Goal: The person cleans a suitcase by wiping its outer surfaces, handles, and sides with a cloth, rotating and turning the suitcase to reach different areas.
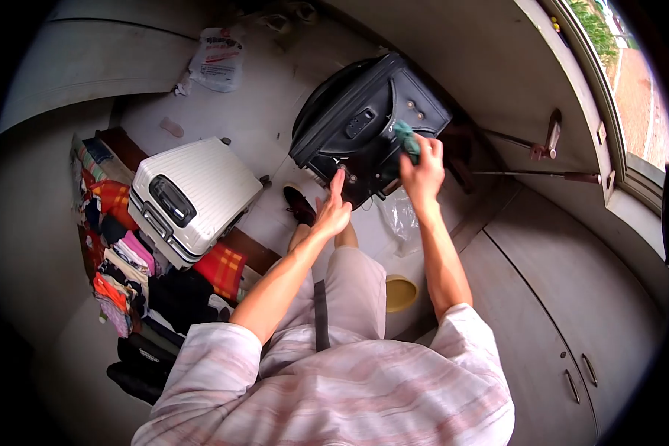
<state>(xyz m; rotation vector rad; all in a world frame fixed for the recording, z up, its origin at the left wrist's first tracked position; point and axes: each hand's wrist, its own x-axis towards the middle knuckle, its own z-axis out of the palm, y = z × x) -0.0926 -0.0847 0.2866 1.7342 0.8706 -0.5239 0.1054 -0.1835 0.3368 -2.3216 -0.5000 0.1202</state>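
A black suitcase (358, 111) stands tilted on the floor in front of me, with a handle and metal fittings on its near faces. My right hand (424, 175) is closed around a crumpled green cloth (406, 139), which is against or just above the suitcase's right part. At the suitcase's lower left edge, my left hand (333, 212) has its fingers stretched out near a small metal fitting; whether they touch it I cannot tell. Nothing shows in that hand.
To the left, a white ribbed suitcase (201, 189) rests beside piles of folded clothes (126, 271). A yellow basin (401, 293) and a clear plastic bag (400, 217) lie near my legs. Cabinet doors (550, 297) and a window flank the right; a white printed bag (218, 59) lies farther back.
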